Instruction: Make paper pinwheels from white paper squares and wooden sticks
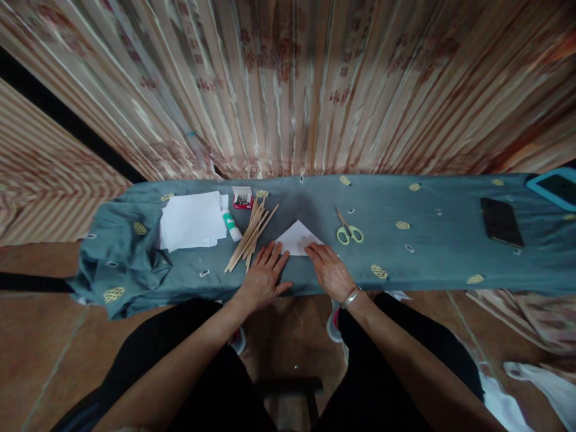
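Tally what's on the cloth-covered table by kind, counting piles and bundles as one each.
Paper triangle: 1
Paper stack: 1
Stick bundle: 1
Scissors: 1
Green-labelled tube: 1
Small red box: 1
Dark flat slab: 1
Blue-framed object: 1
Total: 8

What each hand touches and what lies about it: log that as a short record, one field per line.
Left hand: fingers spread, tips at the paper's left corner
Right hand: fingers on the paper's right side; bracelet at the wrist
Paper: white triangle, point away from the person
Left of paper: sticks in a loose pile, tube, open red box, white sheets
Right of paper: scissors, green handles; farther right, a flat black object
Under all: patterned cloth
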Demonstrator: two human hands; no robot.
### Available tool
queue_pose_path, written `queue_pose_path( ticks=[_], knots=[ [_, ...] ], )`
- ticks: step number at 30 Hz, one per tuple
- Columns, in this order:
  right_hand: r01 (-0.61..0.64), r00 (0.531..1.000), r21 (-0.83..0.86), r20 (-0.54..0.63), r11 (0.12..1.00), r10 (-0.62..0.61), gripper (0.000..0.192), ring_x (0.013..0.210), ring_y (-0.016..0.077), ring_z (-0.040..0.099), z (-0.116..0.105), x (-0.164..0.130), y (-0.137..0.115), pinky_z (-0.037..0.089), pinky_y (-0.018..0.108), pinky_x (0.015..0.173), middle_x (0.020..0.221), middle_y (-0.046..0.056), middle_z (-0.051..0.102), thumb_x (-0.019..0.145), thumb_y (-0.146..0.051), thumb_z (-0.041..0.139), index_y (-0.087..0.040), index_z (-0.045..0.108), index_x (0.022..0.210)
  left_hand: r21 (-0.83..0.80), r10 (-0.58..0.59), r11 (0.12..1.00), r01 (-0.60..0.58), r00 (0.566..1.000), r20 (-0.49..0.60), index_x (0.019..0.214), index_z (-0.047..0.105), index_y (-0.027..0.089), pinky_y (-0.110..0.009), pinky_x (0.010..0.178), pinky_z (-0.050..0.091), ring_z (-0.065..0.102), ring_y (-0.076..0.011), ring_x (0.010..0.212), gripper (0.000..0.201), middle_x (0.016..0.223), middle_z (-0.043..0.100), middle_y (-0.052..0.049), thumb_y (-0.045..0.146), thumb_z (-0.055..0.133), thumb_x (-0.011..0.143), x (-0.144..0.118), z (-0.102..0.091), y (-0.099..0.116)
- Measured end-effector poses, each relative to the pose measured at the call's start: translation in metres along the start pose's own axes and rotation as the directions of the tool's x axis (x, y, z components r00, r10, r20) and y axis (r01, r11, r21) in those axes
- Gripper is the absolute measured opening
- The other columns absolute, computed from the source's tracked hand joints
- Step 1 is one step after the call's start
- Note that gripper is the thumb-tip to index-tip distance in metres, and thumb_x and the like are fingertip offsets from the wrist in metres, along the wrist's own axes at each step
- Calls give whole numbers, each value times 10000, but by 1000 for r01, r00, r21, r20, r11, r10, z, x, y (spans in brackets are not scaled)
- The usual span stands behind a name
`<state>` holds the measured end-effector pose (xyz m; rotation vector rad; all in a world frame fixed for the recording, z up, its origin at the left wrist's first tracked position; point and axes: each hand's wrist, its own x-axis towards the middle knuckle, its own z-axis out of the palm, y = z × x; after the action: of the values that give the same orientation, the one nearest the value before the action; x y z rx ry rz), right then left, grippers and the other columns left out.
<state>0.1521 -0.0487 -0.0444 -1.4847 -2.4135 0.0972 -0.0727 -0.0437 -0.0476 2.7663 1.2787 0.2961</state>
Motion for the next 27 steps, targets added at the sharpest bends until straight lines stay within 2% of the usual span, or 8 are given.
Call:
queue_pose_path(
  ticks=[11, 19, 24, 27],
  knots=[
    [0, 1000, 6, -5, 1000, 0, 469, 1164, 262, 509, 0, -1, 2, 447, 412, 1044, 1302, 162, 596, 860, -32, 383, -76, 566, 1289, 47, -39, 998, 39, 999, -15, 1406, 398, 37, -503, 1131, 323, 324, -343, 1420, 734, 1473, 422, -245, 565, 468, 900, -11, -7, -5],
    [1, 999, 22, -32, 1000, 0, 445, 1148, 260, 519, 1, -1, 2, 456, 414, 1040, 1274, 170, 610, 871, -36, 373, -74, 591, 1256, 110, -65, 992, 69, 997, -37, 1333, 475, 30, -517, 1124, 338, 409, -349, 1370, 706, 1421, 481, -257, 587, 451, 900, -20, -17, -12],
    [-4, 999, 6, -46, 1000, 4, 411, 1132, 262, 529, 1, 0, 2, 462, 392, 1029, 1252, 160, 622, 878, -42, 393, -57, 606, 1229, 98, -94, 990, 100, 994, -63, 1279, 531, 15, -509, 1133, 337, 407, -355, 1368, 680, 1385, 520, -248, 571, 492, 889, -20, -22, -12],
    [3, 999, -4, -50, 1000, -3, 380, 1112, 265, 542, 0, 2, 2, 471, 405, 1014, 1229, 166, 628, 895, -64, 397, -68, 618, 1205, 78, -105, 991, 112, 990, -92, 1202, 583, -10, -524, 1129, 341, 406, -372, 1363, 637, 1359, 530, -276, 543, 486, 902, -19, -28, -12]
  ],
)
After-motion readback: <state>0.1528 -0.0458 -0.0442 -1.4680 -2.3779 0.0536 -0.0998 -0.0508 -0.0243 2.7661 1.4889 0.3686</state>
